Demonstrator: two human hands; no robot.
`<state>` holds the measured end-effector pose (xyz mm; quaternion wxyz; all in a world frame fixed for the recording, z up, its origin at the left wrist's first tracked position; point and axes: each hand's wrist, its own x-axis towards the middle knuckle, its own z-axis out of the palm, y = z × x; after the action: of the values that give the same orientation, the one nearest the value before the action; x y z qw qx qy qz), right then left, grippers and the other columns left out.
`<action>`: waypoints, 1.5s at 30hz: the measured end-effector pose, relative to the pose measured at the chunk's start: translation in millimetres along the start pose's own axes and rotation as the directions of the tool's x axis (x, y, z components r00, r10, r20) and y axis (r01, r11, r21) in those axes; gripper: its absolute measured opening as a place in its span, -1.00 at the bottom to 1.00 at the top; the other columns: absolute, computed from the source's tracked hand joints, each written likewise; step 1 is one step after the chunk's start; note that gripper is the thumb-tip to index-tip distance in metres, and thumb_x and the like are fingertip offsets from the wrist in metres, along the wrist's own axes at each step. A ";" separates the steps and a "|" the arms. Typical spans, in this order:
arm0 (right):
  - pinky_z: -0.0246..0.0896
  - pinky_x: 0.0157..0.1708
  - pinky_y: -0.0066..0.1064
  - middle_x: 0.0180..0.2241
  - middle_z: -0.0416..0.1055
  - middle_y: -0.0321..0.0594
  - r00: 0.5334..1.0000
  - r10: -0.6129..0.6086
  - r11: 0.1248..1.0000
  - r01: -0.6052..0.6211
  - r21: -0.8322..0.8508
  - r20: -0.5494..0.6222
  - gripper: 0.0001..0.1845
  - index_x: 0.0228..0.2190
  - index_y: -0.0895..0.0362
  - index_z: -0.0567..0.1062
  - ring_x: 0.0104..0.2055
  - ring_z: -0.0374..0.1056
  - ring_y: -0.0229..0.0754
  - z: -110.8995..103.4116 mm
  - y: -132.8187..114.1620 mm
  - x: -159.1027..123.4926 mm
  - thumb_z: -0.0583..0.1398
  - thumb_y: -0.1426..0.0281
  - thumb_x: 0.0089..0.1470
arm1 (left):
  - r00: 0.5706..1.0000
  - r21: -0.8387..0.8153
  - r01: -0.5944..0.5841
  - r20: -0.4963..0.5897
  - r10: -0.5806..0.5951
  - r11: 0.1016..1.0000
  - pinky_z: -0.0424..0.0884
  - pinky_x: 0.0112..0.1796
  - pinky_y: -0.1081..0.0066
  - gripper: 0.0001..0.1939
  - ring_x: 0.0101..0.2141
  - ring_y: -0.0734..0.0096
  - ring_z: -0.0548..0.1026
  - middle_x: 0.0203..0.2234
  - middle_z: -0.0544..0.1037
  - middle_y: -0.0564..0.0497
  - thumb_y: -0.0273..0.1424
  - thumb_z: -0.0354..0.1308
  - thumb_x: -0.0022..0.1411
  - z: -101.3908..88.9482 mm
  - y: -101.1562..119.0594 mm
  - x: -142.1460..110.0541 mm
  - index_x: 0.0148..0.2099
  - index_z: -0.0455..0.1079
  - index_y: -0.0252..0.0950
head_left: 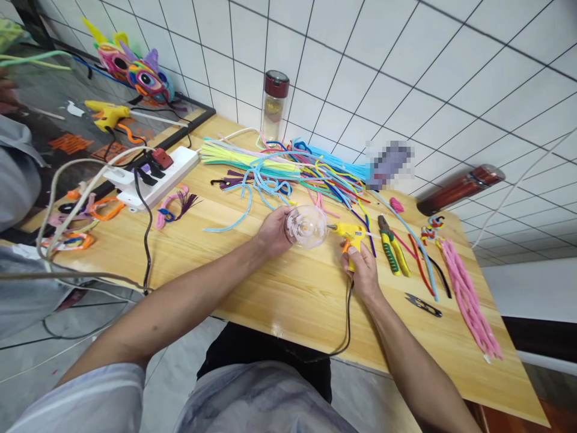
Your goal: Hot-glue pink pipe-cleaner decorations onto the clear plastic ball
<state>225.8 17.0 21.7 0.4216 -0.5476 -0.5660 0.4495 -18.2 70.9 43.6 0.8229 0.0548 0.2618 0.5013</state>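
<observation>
My left hand [276, 231] grips a clear, round plastic piece [307, 227] with whitish marks inside, held above the wooden table. In my right hand [363, 269] is a yellow hot glue gun [350, 233] with an orange trigger; my fingers wrap its handle. Its nozzle points left, at the right side of the clear piece; whether the tip touches it I cannot tell. A black cord hangs from the handle toward the table's front edge. Green and yellow pliers [393, 246] lie just right of the glue gun.
Behind my hands lie bundled pipe cleaners [252, 159] and a glass bottle [276, 105]. A power strip [157, 177] with cords sits left. On the right are thread snips [424, 305], pink pipe cleaners [469, 300] and a red flask [460, 189]. Another person's sleeve [18, 174] shows at far left.
</observation>
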 end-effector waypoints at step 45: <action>-0.14 -0.63 -0.43 -0.62 0.22 -0.40 1.000 0.022 0.997 -0.022 0.070 0.009 -0.54 -0.26 0.07 0.49 -0.58 0.03 -0.28 3.2 5.0 0.4 0.25 -0.08 0.17 | 1.000 -0.005 0.007 0.000 -0.007 1.000 0.58 -0.21 0.33 -0.68 -0.45 0.29 0.63 -0.48 0.67 -0.11 -0.45 0.02 0.35 1.7 -4.7 -2.6 -0.32 0.58 -0.42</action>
<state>223.9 17.2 16.2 0.4332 -0.5368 -0.5456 0.4759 -14.5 66.6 44.4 0.8249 0.0517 0.2609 0.4989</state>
